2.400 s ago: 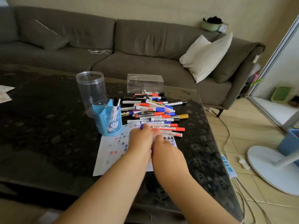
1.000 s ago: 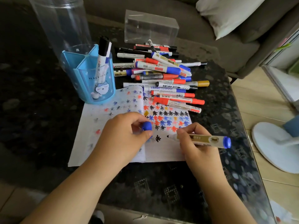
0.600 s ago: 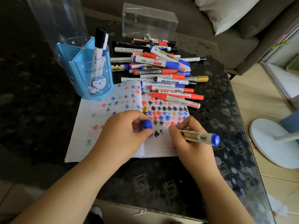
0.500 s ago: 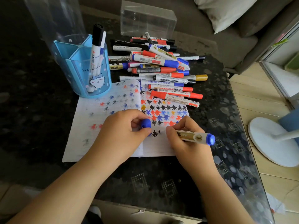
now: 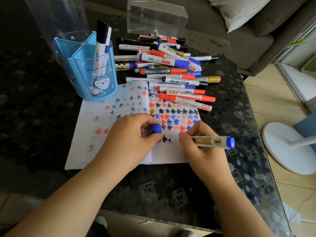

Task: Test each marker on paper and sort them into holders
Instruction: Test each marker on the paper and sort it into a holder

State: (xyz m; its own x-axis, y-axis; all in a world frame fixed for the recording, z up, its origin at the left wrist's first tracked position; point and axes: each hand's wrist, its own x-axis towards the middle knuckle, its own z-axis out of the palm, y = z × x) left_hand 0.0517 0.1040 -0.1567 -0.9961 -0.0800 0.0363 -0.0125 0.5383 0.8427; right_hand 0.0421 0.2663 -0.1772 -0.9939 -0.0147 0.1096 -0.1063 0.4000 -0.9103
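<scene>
Marker with the blue end lies nearly level in the right hand, its fingers curled round the front of the barrel and pinching it just behind the tip, which sits on or just above the paper beside a fresh black star; contact cannot be told for sure. The left hand rests on the paper, its fingers pinching the blue cap just to the left of that tip.

By the look of it the marker is light, stiff and smooth plastic, a little slippery, so a hold near the tip suits writing, while a hold at mid-barrel would suit lifting it to a holder. The small cap seems easy to drop and would need a straight push to seat.

Beyond the fingers of both hands, a heap of markers lies on the desk, some overlapping the far edge of the paper. Beyond the left fingers stands a blue holder with divided compartments; its front one holds at least two markers upright, and the others look empty. Behind it a tall clear tube and, farther right, a clear box show nothing inside.
</scene>
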